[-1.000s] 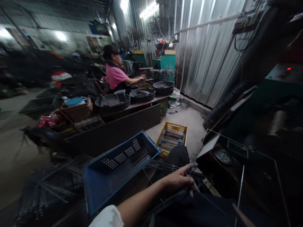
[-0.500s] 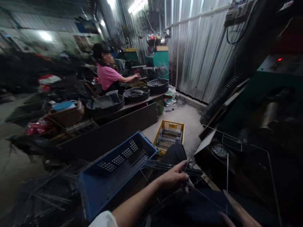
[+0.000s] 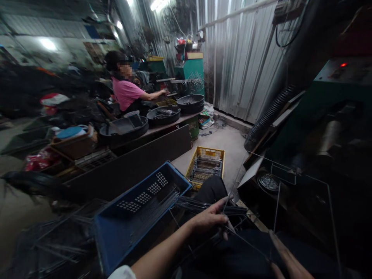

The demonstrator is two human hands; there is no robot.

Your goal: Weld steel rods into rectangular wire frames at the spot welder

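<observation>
One left hand (image 3: 209, 217) grips a bent wire frame (image 3: 271, 162); the right hand (image 3: 286, 254) (grip unclear) has come further into view.

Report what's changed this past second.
The right hand has come further into view from the lower right, up to the wire frame; its grip is unclear. The left hand still holds the frame; the blue crate and yellow crate stay put.

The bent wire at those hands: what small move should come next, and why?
Perhaps the right hand should pinch the bent wire: its fingertips look parted beside it, contact unclear, while the left hand holds it farther along.
</observation>
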